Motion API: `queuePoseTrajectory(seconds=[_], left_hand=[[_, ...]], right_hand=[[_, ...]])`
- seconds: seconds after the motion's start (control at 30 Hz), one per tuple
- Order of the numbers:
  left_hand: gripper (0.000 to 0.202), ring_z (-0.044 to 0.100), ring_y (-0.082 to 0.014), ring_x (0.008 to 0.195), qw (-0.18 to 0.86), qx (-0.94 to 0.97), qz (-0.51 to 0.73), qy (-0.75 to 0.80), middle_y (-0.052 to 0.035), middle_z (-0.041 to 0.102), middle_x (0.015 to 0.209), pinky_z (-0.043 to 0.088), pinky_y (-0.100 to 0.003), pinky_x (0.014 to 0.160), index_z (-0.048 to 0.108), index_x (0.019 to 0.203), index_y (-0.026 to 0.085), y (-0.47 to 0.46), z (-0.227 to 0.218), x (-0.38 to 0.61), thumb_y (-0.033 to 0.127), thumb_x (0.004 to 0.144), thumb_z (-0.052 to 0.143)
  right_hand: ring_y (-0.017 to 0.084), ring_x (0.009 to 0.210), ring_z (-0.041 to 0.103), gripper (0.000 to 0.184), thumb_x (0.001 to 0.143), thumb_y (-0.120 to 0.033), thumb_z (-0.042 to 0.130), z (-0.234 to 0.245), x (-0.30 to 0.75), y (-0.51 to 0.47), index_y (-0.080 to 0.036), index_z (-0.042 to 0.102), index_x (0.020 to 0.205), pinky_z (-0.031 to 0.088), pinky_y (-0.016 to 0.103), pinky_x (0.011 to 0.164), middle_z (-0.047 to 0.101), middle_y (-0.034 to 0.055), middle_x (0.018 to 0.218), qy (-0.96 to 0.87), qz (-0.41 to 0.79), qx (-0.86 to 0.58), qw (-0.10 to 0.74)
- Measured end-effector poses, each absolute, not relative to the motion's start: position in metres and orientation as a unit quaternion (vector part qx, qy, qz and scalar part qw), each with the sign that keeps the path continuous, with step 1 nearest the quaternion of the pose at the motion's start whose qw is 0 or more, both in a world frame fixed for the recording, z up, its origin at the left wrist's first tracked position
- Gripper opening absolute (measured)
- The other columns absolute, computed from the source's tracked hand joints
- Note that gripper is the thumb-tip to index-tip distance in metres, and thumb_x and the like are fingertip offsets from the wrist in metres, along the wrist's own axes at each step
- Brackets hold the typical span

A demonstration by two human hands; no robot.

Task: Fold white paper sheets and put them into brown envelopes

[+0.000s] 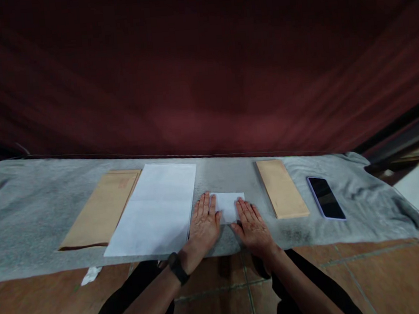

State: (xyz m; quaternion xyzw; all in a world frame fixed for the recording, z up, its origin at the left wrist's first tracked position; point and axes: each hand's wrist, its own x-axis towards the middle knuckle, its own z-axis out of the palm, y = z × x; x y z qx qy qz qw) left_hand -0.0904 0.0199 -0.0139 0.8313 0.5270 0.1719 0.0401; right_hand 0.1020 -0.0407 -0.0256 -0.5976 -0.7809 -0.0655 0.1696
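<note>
Head view: I have both hands low in the middle, over a grey cloth-covered table [229,172]. The small white paper [228,207] lies between them, closer to the table's near edge than to its far edge. My left hand [203,222] is flattened palm down over the paper's left edge, fingers stretched forward, thumb pointing inward; my right hand [252,225] lies the same way over the right edge. Neither is curled around anything: both are open and flat, and the paper is covered at its sides rather than gripped. How hard they press, I cannot tell.

Just left of my left hand, a large white sheet [151,208] reaches from near the far edge almost to the near one; the hand's heel hides part of its right edge. Beside that, toward the table's left end, lie brown envelopes [99,210], partly under the sheet as far as I can see. To the right of my right hand there's a narrower brown packet [284,189], and beyond it a phone [326,198] with a dark screen, nearer the table's right end. A dark band [178,268] circles my left wrist. Dark red fabric [204,99] hangs along the far edge.
</note>
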Motion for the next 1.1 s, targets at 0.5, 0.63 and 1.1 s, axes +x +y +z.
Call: queuePoseTrajectory(seconds=[0.5,0.63,1.1], left_hand=[[0.047,0.052,-0.0316,0.134,0.141,0.793,0.241,0.542,-0.0199,0.046,0.153,0.045,-0.050,0.111,0.051,0.142,0.012,0.031,-0.003,-0.100,0.021,0.095,0.047],[0.049,0.058,-0.0302,0.125,0.219,0.750,0.294,0.550,-0.0165,0.052,0.147,0.050,-0.050,0.105,0.055,0.139,0.017,0.039,0.001,-0.101,0.019,0.089,0.053],[0.076,0.064,-0.0179,0.066,0.529,0.527,0.366,0.555,0.0009,0.066,0.076,0.052,-0.031,0.065,0.042,0.145,0.012,0.056,0.012,-0.096,0.015,0.074,0.066]], right_hand=[[0.035,0.147,0.036,0.075,0.100,-0.043,0.049,-0.019,0.109,-0.038,-0.008,0.019,0.159,0.029,0.060,0.119,0.039,0.0220,0.157,-0.780,-0.063,-0.594,0.186],[0.034,0.146,0.036,0.072,0.098,-0.043,0.052,-0.013,0.099,-0.035,-0.010,0.027,0.158,0.026,0.060,0.120,0.039,0.0202,0.158,-0.796,-0.026,-0.579,0.177],[0.036,0.145,0.038,0.083,0.091,-0.057,0.059,-0.002,0.068,-0.037,-0.010,0.035,0.155,0.029,0.054,0.120,0.037,0.0200,0.159,-0.792,0.010,-0.587,0.164]])
